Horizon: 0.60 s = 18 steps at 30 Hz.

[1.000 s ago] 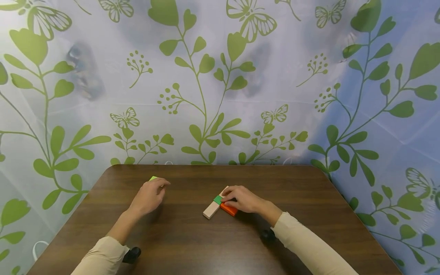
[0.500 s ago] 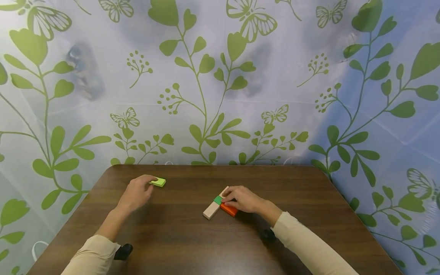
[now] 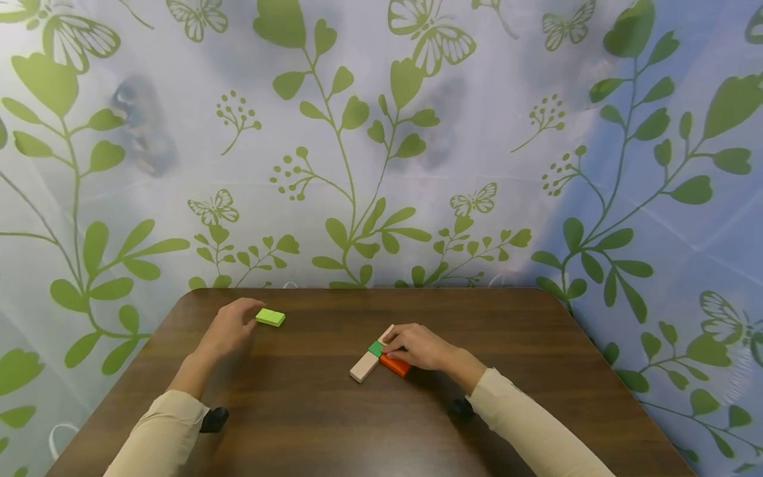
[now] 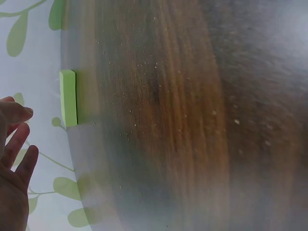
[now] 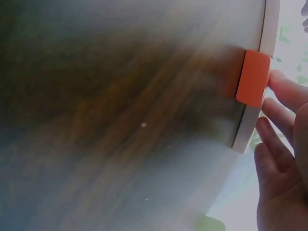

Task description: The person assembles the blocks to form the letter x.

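Observation:
A lime green block lies at the far left of the table. My left hand is just left of it, fingers loosely bent with nothing between them; the left wrist view shows a gap between the fingertips and the lime block. At mid-table, a small green block sits between two plain wooden blocks, the nearer one fully in sight. An orange block juts out to the right. My right hand rests over this group, partly hiding the farther wooden block and the orange block.
The brown wooden table has rounded far corners. Behind it hangs a pale curtain with green leaves and butterflies. A dark strap end shows under the left wrist, another under the right.
My left hand has drawn back to the left off the lime green block, which it first covered and which is now in full sight. The right hand and its blocks have stayed put.

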Tool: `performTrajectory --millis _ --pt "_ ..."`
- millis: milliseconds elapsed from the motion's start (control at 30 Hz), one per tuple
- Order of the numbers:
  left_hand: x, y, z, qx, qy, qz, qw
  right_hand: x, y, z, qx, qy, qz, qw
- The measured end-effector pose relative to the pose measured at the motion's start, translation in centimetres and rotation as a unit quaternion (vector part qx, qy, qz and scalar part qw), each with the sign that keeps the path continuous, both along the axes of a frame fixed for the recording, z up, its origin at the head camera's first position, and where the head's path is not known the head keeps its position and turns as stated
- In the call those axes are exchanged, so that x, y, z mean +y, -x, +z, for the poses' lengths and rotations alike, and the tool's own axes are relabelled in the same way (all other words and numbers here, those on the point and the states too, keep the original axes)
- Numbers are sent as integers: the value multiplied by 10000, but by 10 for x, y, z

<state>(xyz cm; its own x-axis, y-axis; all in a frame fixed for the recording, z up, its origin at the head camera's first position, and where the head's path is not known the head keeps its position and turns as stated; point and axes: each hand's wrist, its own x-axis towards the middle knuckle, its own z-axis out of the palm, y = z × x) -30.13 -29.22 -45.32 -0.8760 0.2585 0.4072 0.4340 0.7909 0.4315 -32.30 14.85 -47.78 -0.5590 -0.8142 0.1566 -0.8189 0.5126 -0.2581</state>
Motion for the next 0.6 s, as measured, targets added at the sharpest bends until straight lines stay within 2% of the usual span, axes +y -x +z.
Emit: performTrajectory --millis 133,300,600 --pt "1 6 -3 -240 180 -4 9995 0 -1 2 -34 -34 39 10000" --pt "1 16 -6 -325 399 -79 9986 0 -1 3 3 8 -13 10000" --pt "0 28 -13 -688 525 -270 9959 0 2 3 25 -48 109 9999"
